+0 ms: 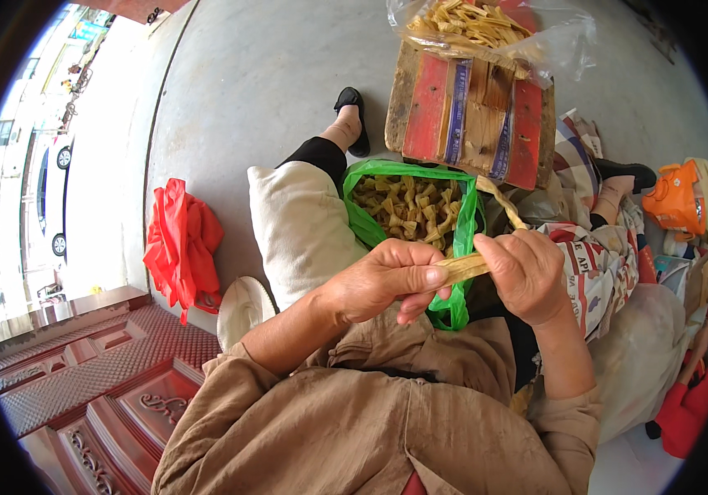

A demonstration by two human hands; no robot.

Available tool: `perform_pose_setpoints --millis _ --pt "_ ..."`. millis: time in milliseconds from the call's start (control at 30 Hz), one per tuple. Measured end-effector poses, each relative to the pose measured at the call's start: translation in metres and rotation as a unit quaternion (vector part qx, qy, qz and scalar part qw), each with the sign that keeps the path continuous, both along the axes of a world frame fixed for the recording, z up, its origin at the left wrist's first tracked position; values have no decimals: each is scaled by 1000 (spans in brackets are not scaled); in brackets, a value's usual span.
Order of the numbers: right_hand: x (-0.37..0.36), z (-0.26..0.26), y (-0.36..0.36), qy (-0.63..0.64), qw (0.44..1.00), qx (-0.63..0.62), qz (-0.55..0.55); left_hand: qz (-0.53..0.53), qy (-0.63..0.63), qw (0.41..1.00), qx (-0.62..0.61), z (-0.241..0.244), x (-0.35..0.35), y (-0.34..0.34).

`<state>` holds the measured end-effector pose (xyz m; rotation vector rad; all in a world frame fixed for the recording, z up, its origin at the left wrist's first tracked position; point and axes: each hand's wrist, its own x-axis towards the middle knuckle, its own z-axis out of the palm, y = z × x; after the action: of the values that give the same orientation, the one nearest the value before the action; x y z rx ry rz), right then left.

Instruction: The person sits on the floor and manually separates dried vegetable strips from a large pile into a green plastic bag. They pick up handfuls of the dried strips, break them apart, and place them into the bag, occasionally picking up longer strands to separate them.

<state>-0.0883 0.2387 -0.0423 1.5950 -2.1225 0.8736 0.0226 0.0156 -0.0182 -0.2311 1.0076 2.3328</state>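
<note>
My left hand (394, 275) pinches one end of a flat, yellowish dried strip (466, 267) between thumb and fingers. Close by on the right, my right hand (524, 269) grips the same strip, and a twisted length of like material rises behind its fingers. Just beyond both hands, between my legs, a green plastic bag (363, 226) stands open, holding many small knotted yellowish pieces (409, 207). Past the bag is a worn wooden stool (428, 111) with red and blue-printed strips. On its far end, a clear plastic bag (567, 43) holds loose yellow strips (471, 25).
A red plastic bag (184, 244) lies on the grey floor at left, near a pale round object (245, 312). Printed fabric or sacking (601, 272) covers my right leg. An orange bag (675, 198) sits at far right. Another person in red (691, 408) is at the lower right edge.
</note>
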Motion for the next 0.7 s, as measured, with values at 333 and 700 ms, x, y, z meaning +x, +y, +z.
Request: perform_pose_setpoints --millis 333,700 --pt "42 2 2 -619 781 -20 75 74 237 969 -1 23 1 -18" --pt "38 9 13 -45 984 171 -32 172 484 618 -596 28 2 -17"
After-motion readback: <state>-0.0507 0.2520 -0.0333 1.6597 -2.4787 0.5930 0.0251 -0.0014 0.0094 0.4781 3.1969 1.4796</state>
